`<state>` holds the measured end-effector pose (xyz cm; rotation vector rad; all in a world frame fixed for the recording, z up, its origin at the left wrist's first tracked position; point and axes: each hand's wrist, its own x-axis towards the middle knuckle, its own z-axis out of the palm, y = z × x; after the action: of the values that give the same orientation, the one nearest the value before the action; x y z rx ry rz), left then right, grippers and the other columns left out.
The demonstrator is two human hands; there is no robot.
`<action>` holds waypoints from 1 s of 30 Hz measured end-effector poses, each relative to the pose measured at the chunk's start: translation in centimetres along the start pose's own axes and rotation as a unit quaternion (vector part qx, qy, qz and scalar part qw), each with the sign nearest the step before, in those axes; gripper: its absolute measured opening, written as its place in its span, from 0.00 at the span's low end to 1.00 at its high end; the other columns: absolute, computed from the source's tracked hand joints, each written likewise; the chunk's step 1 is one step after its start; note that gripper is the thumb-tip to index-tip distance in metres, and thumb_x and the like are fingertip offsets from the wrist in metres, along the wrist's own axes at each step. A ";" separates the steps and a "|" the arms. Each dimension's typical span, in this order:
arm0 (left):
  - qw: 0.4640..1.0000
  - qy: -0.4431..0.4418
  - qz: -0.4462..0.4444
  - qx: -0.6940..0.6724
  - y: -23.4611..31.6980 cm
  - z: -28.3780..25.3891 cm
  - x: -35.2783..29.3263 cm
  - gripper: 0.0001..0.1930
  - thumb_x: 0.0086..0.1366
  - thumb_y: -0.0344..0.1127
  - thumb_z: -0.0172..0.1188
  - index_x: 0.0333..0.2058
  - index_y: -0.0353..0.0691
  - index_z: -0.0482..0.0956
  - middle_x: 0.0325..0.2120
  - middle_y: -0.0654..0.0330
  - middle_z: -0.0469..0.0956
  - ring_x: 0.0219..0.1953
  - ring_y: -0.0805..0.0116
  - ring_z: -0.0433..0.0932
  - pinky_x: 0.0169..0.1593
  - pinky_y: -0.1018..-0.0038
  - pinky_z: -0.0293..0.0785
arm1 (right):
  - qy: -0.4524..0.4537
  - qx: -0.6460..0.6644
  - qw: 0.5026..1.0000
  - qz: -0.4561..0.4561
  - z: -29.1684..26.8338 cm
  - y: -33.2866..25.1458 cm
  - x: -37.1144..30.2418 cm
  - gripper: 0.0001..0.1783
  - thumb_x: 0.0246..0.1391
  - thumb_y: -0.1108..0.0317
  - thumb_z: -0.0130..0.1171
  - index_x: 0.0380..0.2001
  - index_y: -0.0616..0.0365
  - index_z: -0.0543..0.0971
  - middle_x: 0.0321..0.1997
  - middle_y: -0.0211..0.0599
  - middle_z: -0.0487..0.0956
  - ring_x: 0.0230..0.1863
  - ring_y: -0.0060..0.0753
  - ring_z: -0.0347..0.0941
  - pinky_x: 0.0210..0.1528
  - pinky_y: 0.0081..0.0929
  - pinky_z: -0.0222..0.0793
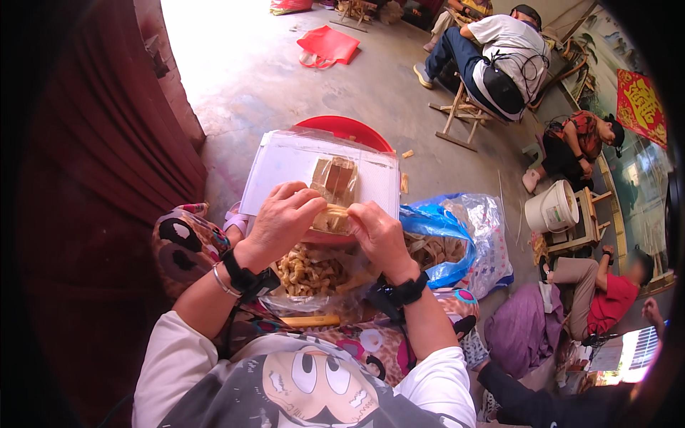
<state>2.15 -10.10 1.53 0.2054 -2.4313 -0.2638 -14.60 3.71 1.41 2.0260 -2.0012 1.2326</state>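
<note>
My left hand (pixel 282 220) and my right hand (pixel 379 234) meet over the near edge of a white board (pixel 275 171). Between them they pinch the two ends of a pale yellow, folded strip (pixel 332 216); its material I cannot make out. Just beyond my fingers, a tan, see-through wrapped piece with a brown block (pixel 338 177) lies on the board. Below my hands, a clear plastic bag holds many small tan rolled or knotted pieces (pixel 307 272).
A red basin (pixel 349 127) sits under the board. To the right stands a blue plastic bag (pixel 457 267) with brown sheets inside. A yellow stick (pixel 310 321) lies across my lap. Farther off are a red bag (pixel 332 46), a white bucket (pixel 553 208) and several seated people.
</note>
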 end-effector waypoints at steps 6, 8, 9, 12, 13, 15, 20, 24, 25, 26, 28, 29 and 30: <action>0.999 -0.001 -0.017 0.045 0.0 1.2 0.1 0.12 0.45 0.33 0.60 0.32 0.43 0.73 0.32 0.64 0.73 0.40 0.63 0.71 0.47 0.71 0.69 | -0.045 -0.115 0.992 0.012 1.3 -0.1 -0.2 0.08 0.49 0.74 0.57 0.34 0.52 0.74 0.30 0.38 0.74 0.30 0.46 0.74 0.28 0.37 0.71; 0.996 -0.038 -0.046 0.066 -0.2 1.4 -0.6 0.09 0.45 0.29 0.58 0.29 0.42 0.72 0.28 0.62 0.73 0.38 0.63 0.71 0.44 0.72 0.70 | -0.104 -0.175 0.979 0.030 1.7 -0.2 -0.7 0.07 0.48 0.73 0.56 0.32 0.51 0.73 0.28 0.38 0.72 0.29 0.46 0.74 0.28 0.39 0.70; 0.995 -0.021 -0.066 0.072 -0.6 1.5 -0.7 0.09 0.44 0.26 0.57 0.28 0.42 0.72 0.27 0.61 0.73 0.38 0.60 0.71 0.43 0.69 0.71 | -0.106 -0.184 0.976 0.056 1.5 -0.1 -0.9 0.07 0.49 0.72 0.56 0.33 0.50 0.74 0.30 0.39 0.74 0.31 0.47 0.74 0.28 0.38 0.71; 0.977 -0.006 -0.178 -0.122 -1.0 0.3 -0.6 0.10 0.52 0.22 0.56 0.34 0.39 0.72 0.31 0.60 0.74 0.39 0.64 0.74 0.42 0.71 0.74 | 0.007 -0.003 0.990 0.142 1.0 0.3 -1.5 0.05 0.54 0.68 0.55 0.34 0.54 0.74 0.29 0.35 0.76 0.26 0.35 0.73 0.27 0.33 0.71; 0.926 -0.016 -0.249 -0.283 -0.7 0.1 -0.5 0.10 0.55 0.21 0.55 0.36 0.38 0.71 0.33 0.60 0.74 0.40 0.66 0.75 0.41 0.72 0.74 | 0.040 0.094 0.977 0.187 1.5 1.0 -1.9 0.06 0.55 0.66 0.56 0.34 0.55 0.75 0.30 0.34 0.77 0.24 0.29 0.72 0.24 0.30 0.69; 0.773 -0.034 -0.325 -0.543 -0.1 -0.3 -0.5 0.09 0.60 0.21 0.53 0.40 0.37 0.70 0.36 0.60 0.75 0.42 0.69 0.76 0.42 0.74 0.75 | 0.026 0.299 0.903 0.307 1.3 0.7 -2.1 0.09 0.58 0.62 0.55 0.35 0.56 0.75 0.31 0.33 0.78 0.20 0.20 0.67 0.20 0.22 0.65; 0.600 -0.056 -0.297 -0.741 1.2 -0.3 -1.2 0.08 0.64 0.23 0.52 0.42 0.37 0.68 0.40 0.59 0.75 0.41 0.72 0.76 0.44 0.75 0.75 | -0.127 0.595 0.669 0.426 0.6 -2.7 -1.9 0.13 0.62 0.58 0.50 0.40 0.56 0.75 0.32 0.32 0.78 0.15 0.09 0.59 0.14 0.08 0.53; 0.670 -0.065 -0.242 -0.698 1.9 -0.2 -1.5 0.11 0.64 0.23 0.53 0.45 0.36 0.68 0.41 0.61 0.73 0.39 0.76 0.75 0.44 0.78 0.74 | -0.162 0.638 0.635 0.404 0.3 -3.6 -2.3 0.11 0.62 0.61 0.51 0.41 0.56 0.73 0.29 0.26 0.75 0.16 0.09 0.60 0.16 0.07 0.54; 0.692 -0.066 -0.238 -0.678 1.9 -0.2 -1.5 0.12 0.64 0.23 0.53 0.46 0.36 0.68 0.41 0.61 0.73 0.39 0.76 0.75 0.45 0.78 0.74 | -0.166 0.632 0.643 0.399 0.1 -3.5 -2.5 0.11 0.62 0.62 0.52 0.41 0.57 0.74 0.28 0.25 0.74 0.17 0.10 0.60 0.16 0.07 0.55; 0.694 -0.076 -0.243 -0.674 1.9 -0.2 -1.5 0.13 0.64 0.23 0.54 0.47 0.36 0.68 0.40 0.62 0.73 0.40 0.77 0.75 0.46 0.78 0.73 | -0.153 0.615 0.664 0.397 -0.1 -3.7 -2.4 0.09 0.61 0.63 0.52 0.38 0.57 0.74 0.26 0.23 0.72 0.18 0.09 0.61 0.17 0.07 0.55; 0.698 -0.094 -0.252 -0.664 1.9 -0.3 -1.5 0.15 0.63 0.24 0.56 0.48 0.35 0.69 0.40 0.62 0.74 0.41 0.77 0.74 0.47 0.79 0.72 | -0.153 0.587 0.688 0.398 -0.4 -3.7 -2.5 0.09 0.61 0.63 0.53 0.37 0.57 0.75 0.27 0.23 0.73 0.20 0.09 0.62 0.19 0.08 0.57; 0.679 -0.119 -0.244 -0.682 2.0 -0.4 -1.6 0.16 0.63 0.25 0.57 0.49 0.35 0.69 0.40 0.62 0.74 0.42 0.77 0.73 0.48 0.79 0.72 | -0.153 0.573 0.699 0.399 -0.6 -3.7 -2.6 0.10 0.60 0.62 0.53 0.37 0.57 0.75 0.27 0.23 0.73 0.20 0.10 0.63 0.19 0.09 0.58; 0.660 -0.143 -0.236 -0.699 2.2 -0.4 -1.6 0.18 0.62 0.26 0.59 0.50 0.35 0.69 0.40 0.62 0.74 0.43 0.77 0.73 0.48 0.79 0.71 | -0.171 0.576 0.698 0.390 -0.8 -3.6 -2.6 0.10 0.60 0.62 0.54 0.36 0.58 0.75 0.27 0.23 0.73 0.21 0.10 0.64 0.21 0.09 0.59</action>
<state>3.46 -7.72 1.40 0.0659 -1.6787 -2.3652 -11.52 6.91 2.29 1.6352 -2.7690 3.1449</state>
